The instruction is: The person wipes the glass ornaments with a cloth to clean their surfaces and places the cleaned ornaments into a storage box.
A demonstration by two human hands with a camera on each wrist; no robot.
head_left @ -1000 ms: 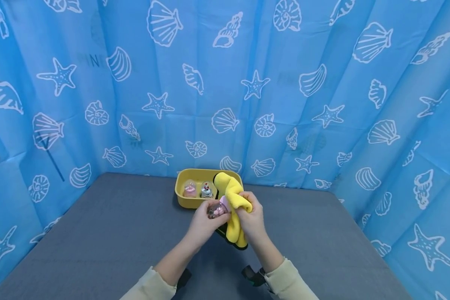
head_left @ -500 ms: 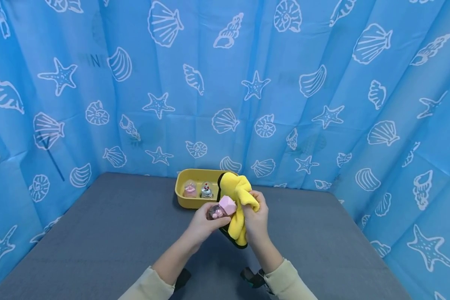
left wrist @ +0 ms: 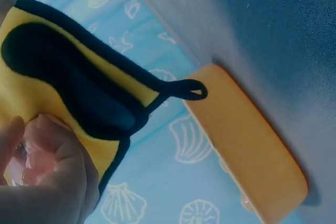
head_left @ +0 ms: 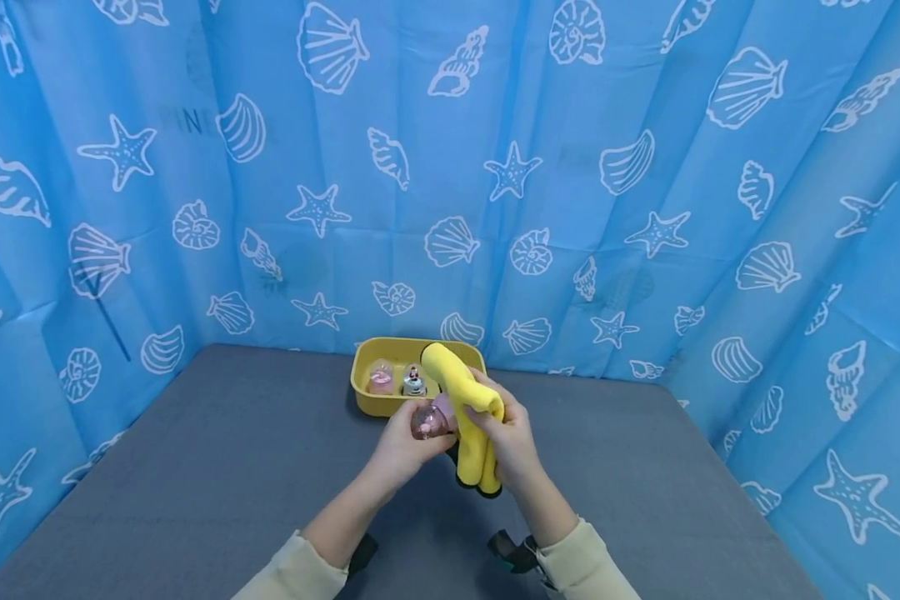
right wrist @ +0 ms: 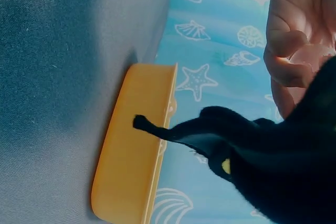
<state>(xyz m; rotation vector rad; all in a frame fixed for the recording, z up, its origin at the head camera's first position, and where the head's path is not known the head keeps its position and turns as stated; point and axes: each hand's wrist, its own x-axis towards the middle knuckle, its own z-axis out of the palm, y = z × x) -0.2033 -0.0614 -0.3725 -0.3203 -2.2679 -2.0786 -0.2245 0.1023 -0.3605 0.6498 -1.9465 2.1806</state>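
Observation:
A small snow globe [head_left: 427, 423] with a clear dome and a pink base is gripped in my left hand [head_left: 402, 446], dome toward the palm. My right hand [head_left: 515, 433] holds a yellow cloth [head_left: 465, 392] with black edging, folded against the globe's base and partly hiding it. In the left wrist view the cloth [left wrist: 31, 93] shows a dark patch and a hanging loop [left wrist: 191, 89], while the left fingers [left wrist: 58, 140] curl round the globe. The cloth's dark side [right wrist: 283, 156] fills the lower right of the right wrist view.
Behind the hands a yellow bin [head_left: 378, 406] stands on the grey table [head_left: 217, 467]. In it are two more snow globes, one pink [head_left: 380, 379] and one silvery white [head_left: 413, 382]. A blue seashell-print curtain [head_left: 390, 275] surrounds the table's back and sides.
Half a second ago the cloth was drawn right and the pink base lay bare; now the cloth is back left over it. The left hand keeps its hold on the globe.

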